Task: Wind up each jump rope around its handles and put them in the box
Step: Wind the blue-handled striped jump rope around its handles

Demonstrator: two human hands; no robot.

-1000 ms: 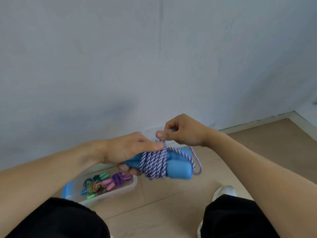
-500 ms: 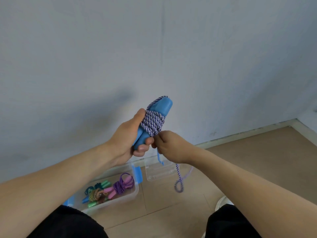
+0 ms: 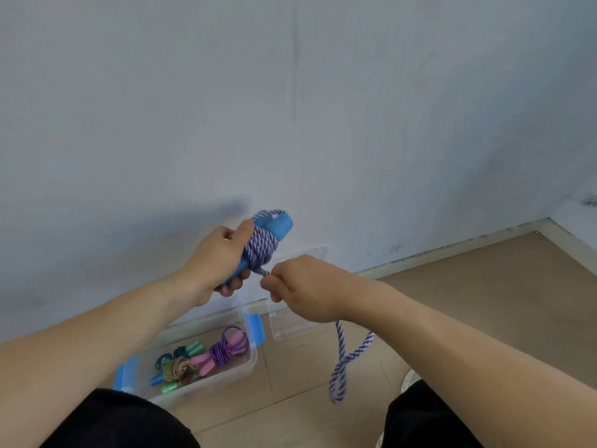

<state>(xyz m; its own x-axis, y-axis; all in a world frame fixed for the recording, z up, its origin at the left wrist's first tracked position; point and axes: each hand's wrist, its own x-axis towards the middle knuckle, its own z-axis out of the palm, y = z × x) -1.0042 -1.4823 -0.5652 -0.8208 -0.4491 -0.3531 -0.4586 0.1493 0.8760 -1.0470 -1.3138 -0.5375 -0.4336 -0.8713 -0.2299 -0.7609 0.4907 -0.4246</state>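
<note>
Left hand (image 3: 215,263) grips the pair of blue plastic jump-rope handles (image 3: 274,232), thumb laid up along the coil, bundle tilted with its free ends up and toward the wall; right hand (image 3: 300,287) pinches the purple-and-white twisted rope (image 3: 260,250) just beside the lower edge of the coil, fingers curled round the cord. Compared with 0.5 s ago: bundle sits lower and the right hand has pulled out to the right and slightly down, so the short stretch between coil and pinch now reads taut. Remaining tail (image 3: 342,360) hangs from under the right hand as a doubled loop above the wooden floor (image 3: 468,305), not touching it as far as can be told. Judgement: last turns are on, tail is being cinched or readied for tucking; rope not yet secured. Clear plastic storage box with blue latches (image 3: 250,362) stands open on the floor below the left forearm, holding wound ropes with pink (image 3: 206,358) and green handles (image 3: 193,345); clear lid (image 3: 290,331) lies just beside it. Drop into box still pending; loose tail could unwind if released early
</note>
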